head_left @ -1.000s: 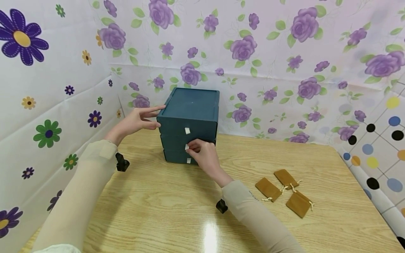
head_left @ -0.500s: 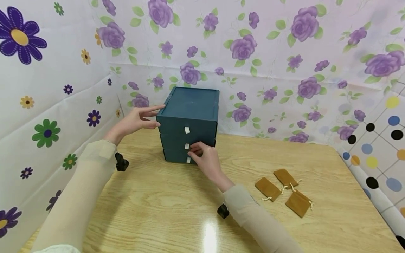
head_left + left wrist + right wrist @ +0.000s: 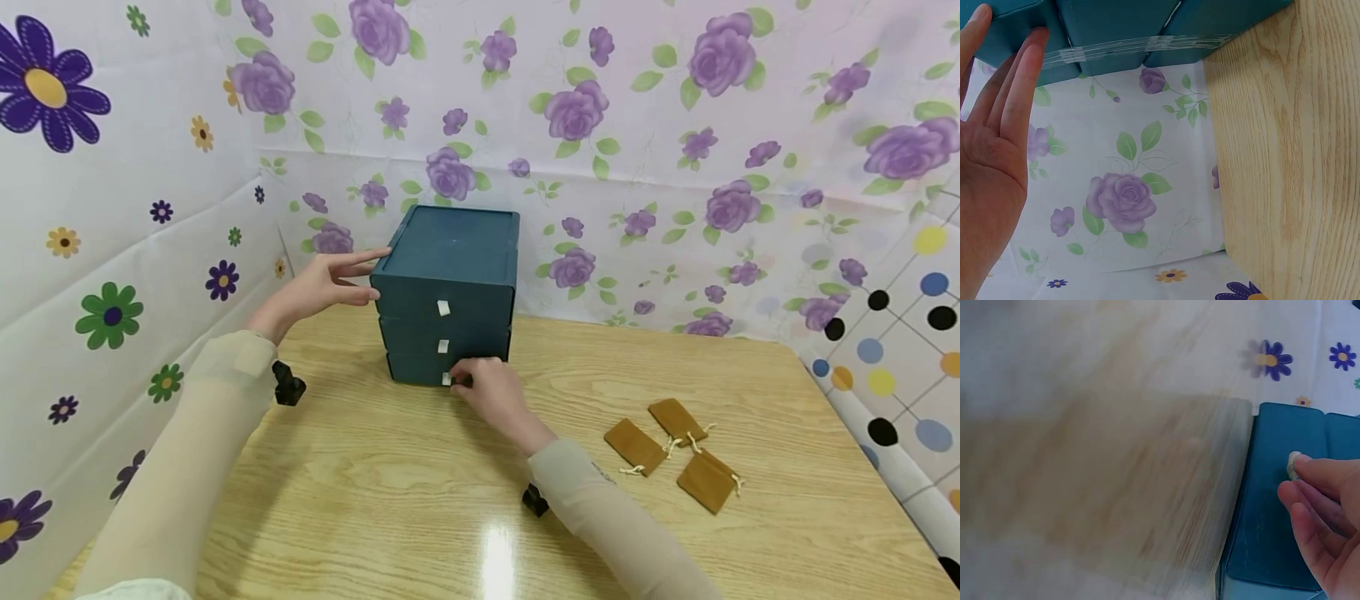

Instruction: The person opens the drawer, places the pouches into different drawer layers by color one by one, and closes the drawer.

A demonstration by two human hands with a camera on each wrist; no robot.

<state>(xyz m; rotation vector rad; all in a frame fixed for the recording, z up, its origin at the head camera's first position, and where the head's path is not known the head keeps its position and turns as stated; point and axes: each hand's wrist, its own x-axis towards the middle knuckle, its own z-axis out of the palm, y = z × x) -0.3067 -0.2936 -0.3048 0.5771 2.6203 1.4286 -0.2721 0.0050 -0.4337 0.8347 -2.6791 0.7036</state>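
Observation:
A dark teal cabinet of three stacked drawers [image 3: 442,300] stands on the table, each drawer front bearing a small white pull tab. Against its upper left side rests my left hand [image 3: 318,287], fingers extended and touching the top edge and corner. In the left wrist view, the left hand's fingers [image 3: 1019,94] reach up to the teal side, which has clear tape across it. Low at the front, my right hand [image 3: 495,396] pinches the bottom drawer's pull tab [image 3: 447,379] between thumb and fingers. The right wrist view shows the tab [image 3: 1292,464] at the thumb tip. All drawers look closed.
Several brown drawstring pouches, among them one pouch [image 3: 636,447], lie on the wooden table [image 3: 405,500] to the right. Flower-print cloth [image 3: 637,167] hangs behind and to the left. A black wrist mount [image 3: 288,385] sits by the left sleeve.
My right hand has let go of the middle drawer's pull tab and moved down to the bottom one. The left hand stays against the cabinet.

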